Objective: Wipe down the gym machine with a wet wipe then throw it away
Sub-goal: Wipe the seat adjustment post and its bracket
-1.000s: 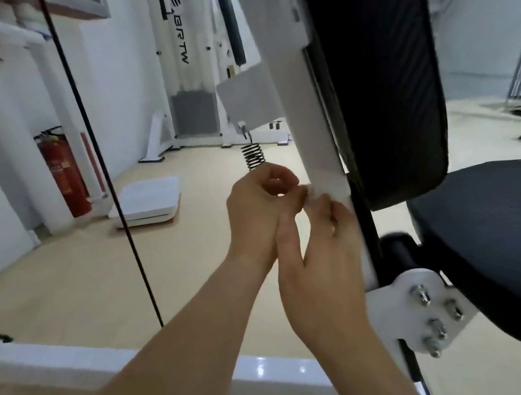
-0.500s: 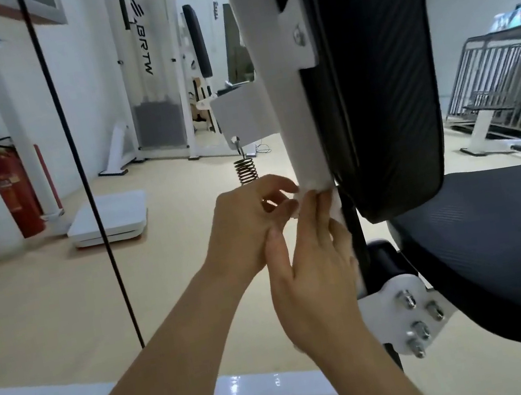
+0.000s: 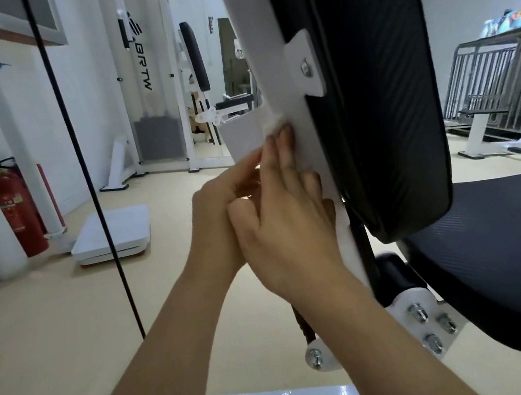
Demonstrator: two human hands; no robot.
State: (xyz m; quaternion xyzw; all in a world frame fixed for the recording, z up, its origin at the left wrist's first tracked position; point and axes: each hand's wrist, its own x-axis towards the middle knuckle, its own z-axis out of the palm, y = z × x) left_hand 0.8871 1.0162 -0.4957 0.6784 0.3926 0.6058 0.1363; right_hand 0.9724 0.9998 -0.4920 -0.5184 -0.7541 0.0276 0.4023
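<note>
Floor (image 3: 48, 322) stretches left; right hand (image 3: 286, 220) presses wet wipe (image 3: 274, 124) on frame (image 3: 267, 67) edge.

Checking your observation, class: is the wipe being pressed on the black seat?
No: the right hand presses the wet wipe against the machine's white upright post, beside the black back pad.

One view only: head-worn, wide-angle. Faces forward and down along both forearms; left hand (image 3: 219, 211) and right hand (image 3: 287, 227) meet mid-frame, near the lens. The white upright (image 3: 268, 74) and black back pad (image 3: 372, 90) loom very close at upper right. The floor (image 3: 48, 322) recedes leftward to distant machines (image 3: 153, 111). Straight lines bow at edges.
</note>
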